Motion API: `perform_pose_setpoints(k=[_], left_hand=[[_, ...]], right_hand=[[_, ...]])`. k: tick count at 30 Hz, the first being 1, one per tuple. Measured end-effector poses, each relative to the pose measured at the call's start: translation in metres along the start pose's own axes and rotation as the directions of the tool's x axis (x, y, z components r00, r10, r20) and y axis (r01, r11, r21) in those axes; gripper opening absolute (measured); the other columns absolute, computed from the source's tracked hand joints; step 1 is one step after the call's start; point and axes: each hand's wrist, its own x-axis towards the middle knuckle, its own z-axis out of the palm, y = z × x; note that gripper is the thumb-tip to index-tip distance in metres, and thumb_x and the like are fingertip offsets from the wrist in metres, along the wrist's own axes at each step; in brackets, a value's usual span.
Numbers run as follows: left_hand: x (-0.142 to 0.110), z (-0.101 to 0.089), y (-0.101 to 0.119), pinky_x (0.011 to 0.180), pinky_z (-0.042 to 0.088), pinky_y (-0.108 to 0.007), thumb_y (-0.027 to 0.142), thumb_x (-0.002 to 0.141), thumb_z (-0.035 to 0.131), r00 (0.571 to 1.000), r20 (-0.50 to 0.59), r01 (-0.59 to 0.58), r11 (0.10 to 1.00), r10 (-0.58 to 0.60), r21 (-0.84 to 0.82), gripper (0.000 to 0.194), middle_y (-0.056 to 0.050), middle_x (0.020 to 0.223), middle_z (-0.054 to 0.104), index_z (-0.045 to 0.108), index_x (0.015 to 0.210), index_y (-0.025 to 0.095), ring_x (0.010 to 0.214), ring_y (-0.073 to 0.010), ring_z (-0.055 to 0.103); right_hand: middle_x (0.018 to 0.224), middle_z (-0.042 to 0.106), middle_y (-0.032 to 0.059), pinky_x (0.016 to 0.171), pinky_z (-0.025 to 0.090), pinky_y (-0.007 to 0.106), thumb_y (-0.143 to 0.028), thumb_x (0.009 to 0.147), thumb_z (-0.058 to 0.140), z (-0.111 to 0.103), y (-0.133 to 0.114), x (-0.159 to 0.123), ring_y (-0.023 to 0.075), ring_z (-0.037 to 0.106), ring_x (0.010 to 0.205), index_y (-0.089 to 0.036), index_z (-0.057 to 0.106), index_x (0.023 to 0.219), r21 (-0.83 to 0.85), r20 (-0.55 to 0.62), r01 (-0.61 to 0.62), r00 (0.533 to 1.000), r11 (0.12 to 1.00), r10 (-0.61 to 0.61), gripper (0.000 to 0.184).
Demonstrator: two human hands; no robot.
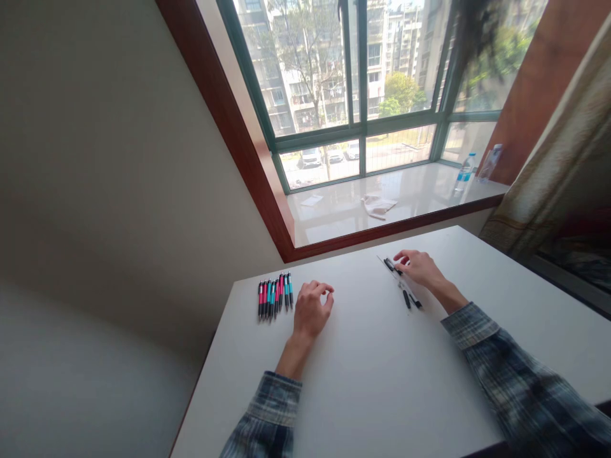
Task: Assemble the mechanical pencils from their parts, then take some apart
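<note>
Pink-and-teal pens [274, 296] lying side by side on a white table [363, 381], barrel print too small to read, left hand [310, 312] curled and empty just beside them, right hand [420, 267] on black pens [411, 298], grip unclear

Beige wall [105, 159] at left; white table [372, 394] below a green-framed window [363, 121] in reddish wood casing [224, 127]; daylight entering; glossy white sill [334, 222] bearing water bottle [464, 173] and crumpled cloth [379, 205]; patterned curtain [539, 184] at right.
</note>
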Motion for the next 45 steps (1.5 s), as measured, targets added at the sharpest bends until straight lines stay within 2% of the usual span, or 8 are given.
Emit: perform_pose_setpoints(k=[4, 8, 11, 18, 25, 33, 40, 45], left_hand=[[0.000, 0.002, -0.002, 0.090, 0.047, -0.039, 0.018, 0.092, 0.057, 1.000, 0.001, 0.002, 0.999, -0.002, -0.032, 0.017, -0.003, 0.091, 0.068, 0.073, 0.091, 0.025, 0.094, -0.0238, 0.058], [0.000, 0.002, -0.001, 0.091, 0.048, -0.039, 0.017, 0.091, 0.058, 1.000, 0.005, 0.002, 0.999, -0.001, -0.048, 0.017, -0.004, 0.092, 0.069, 0.073, 0.091, 0.024, 0.094, -0.0237, 0.059], [0.000, 0.003, 0.000, 0.092, 0.047, -0.040, 0.017, 0.091, 0.058, 1.000, 0.008, 0.003, 0.998, -0.002, -0.055, 0.017, -0.004, 0.092, 0.069, 0.073, 0.091, 0.024, 0.095, -0.0236, 0.059], [-0.002, 0.002, 0.002, 0.091, 0.047, -0.040, 0.017, 0.091, 0.058, 1.000, 0.016, -0.004, 0.997, 0.005, -0.072, 0.017, -0.003, 0.091, 0.068, 0.073, 0.091, 0.024, 0.094, -0.0235, 0.058], [-0.005, 0.004, 0.003, 0.090, 0.047, -0.039, 0.017, 0.091, 0.059, 1.000, 0.026, -0.007, 0.997, 0.009, -0.080, 0.016, -0.003, 0.091, 0.068, 0.073, 0.091, 0.025, 0.094, -0.0233, 0.059], [-0.005, 0.003, 0.004, 0.092, 0.047, -0.040, 0.016, 0.090, 0.059, 0.999, 0.045, -0.007, 0.996, 0.011, -0.088, 0.017, -0.004, 0.092, 0.068, 0.074, 0.091, 0.025, 0.096, -0.0239, 0.058], [-0.006, 0.002, 0.004, 0.092, 0.047, -0.040, 0.016, 0.090, 0.059, 0.999, 0.036, -0.019, 0.994, 0.023, -0.104, 0.017, -0.004, 0.093, 0.069, 0.074, 0.091, 0.025, 0.096, -0.0236, 0.057], [-0.005, 0.000, 0.005, 0.092, 0.047, -0.040, 0.016, 0.090, 0.059, 0.999, 0.031, -0.025, 0.993, 0.029, -0.114, 0.017, -0.004, 0.094, 0.069, 0.074, 0.091, 0.025, 0.097, -0.0240, 0.057]], right_hand=[[0.098, 0.076, 0.0044, 0.073, 0.050, 0.029, -0.022, 0.091, 0.059, 0.003, -0.001, 0.000, 0.0203, 0.069, 0.082, -0.027, 0.078, 0.104, -0.003, 0.006, 0.085, 0.996, 0.996, -0.085, 0.024], [0.114, 0.070, 0.0079, 0.090, 0.051, 0.034, -0.013, 0.088, 0.056, 0.007, -0.001, -0.002, 0.0241, 0.067, 0.100, -0.027, 0.076, 0.115, -0.023, -0.010, 0.196, 0.981, 0.980, -0.196, 0.036], [0.124, 0.065, 0.0093, 0.101, 0.048, 0.038, -0.011, 0.085, 0.058, 0.011, 0.003, -0.002, 0.0284, 0.060, 0.117, -0.028, 0.070, 0.127, -0.032, 0.017, 0.265, 0.964, 0.964, -0.264, 0.047], [0.142, 0.053, 0.0126, 0.111, 0.042, 0.047, -0.013, 0.082, 0.060, 0.017, 0.011, 0.003, 0.0343, 0.045, 0.133, -0.026, 0.061, 0.140, -0.074, 0.053, 0.298, 0.954, 0.952, -0.294, 0.060], [0.155, 0.045, 0.0143, 0.117, 0.036, 0.051, -0.016, 0.083, 0.061, 0.017, 0.008, 0.004, 0.0362, 0.035, 0.146, -0.025, 0.060, 0.143, -0.109, 0.101, 0.298, 0.952, 0.948, -0.288, 0.061], [0.150, 0.052, 0.0147, 0.118, 0.037, 0.048, -0.018, 0.082, 0.061, 0.013, 0.006, 0.007, 0.0350, 0.041, 0.143, -0.021, 0.063, 0.138, -0.091, 0.115, 0.323, 0.943, 0.942, -0.312, 0.055], [0.149, 0.050, 0.0122, 0.118, 0.035, 0.050, -0.020, 0.077, 0.067, 0.009, 0.010, 0.007, 0.0348, 0.037, 0.145, -0.023, 0.066, 0.122, 0.028, 0.112, 0.329, 0.937, 0.944, -0.330, 0.045], [0.152, 0.046, 0.0128, 0.118, 0.033, 0.051, -0.023, 0.078, 0.068, 0.008, 0.010, 0.007, 0.0347, 0.032, 0.147, -0.024, 0.068, 0.112, 0.043, 0.098, 0.343, 0.933, 0.939, -0.345, 0.035]])
